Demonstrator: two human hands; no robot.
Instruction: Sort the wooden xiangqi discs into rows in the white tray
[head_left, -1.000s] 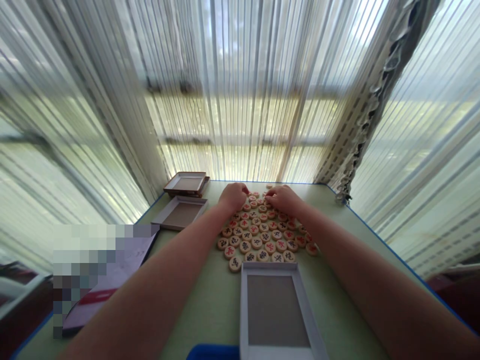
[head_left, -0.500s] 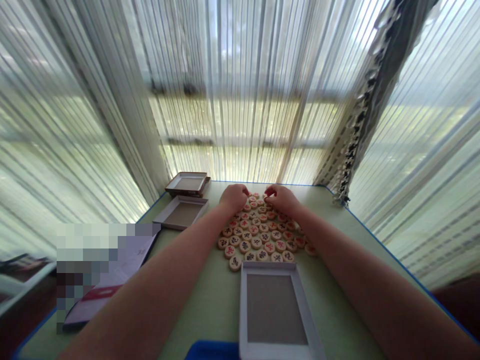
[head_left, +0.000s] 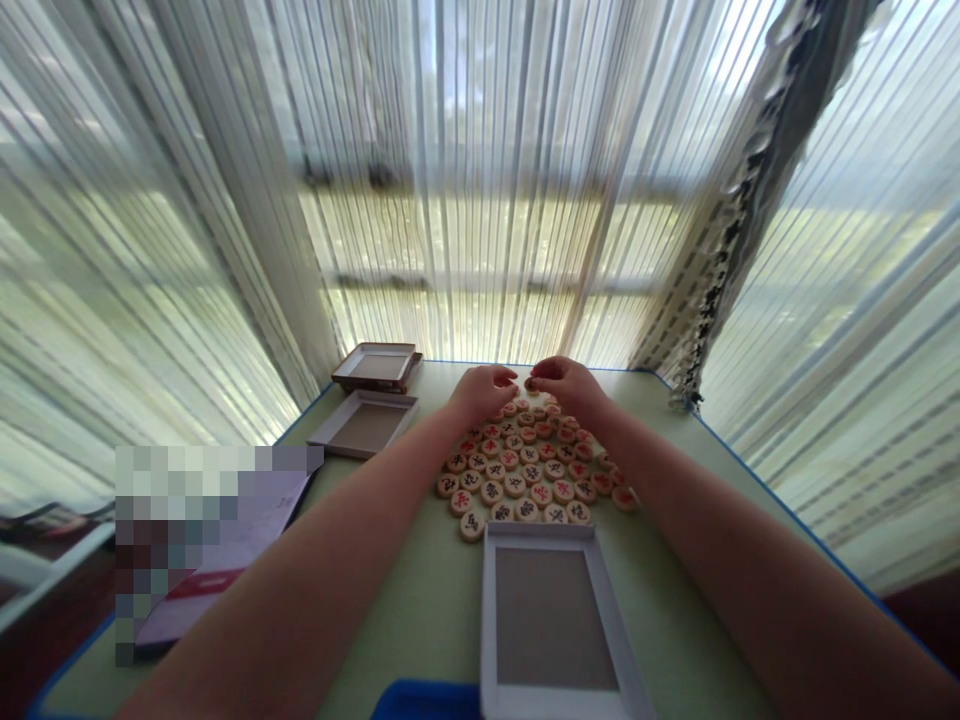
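Saw sheer curtains (head_left: pixel 480 235) behind a blue-edged green table (head_left: pixel 420 600) bearing a tray (head_left: pixel 553 620). Noted left hand (head_left: pixel 481 390) and right hand (head_left: pixel 570 385) bent-fingered; could not tell either grip. Found pale round discs (head_left: pixel 514 485), red- or black-marked, clustered beyond the tray.

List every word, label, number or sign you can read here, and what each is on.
No text can be read with certainty.
Round pieces: red or black Chinese characters, one on each clear face; too small and blurred to quote surely.
Purple flat item: faint marks, including a pale one on its red band; illegible.
Near tray: no lettering visible.
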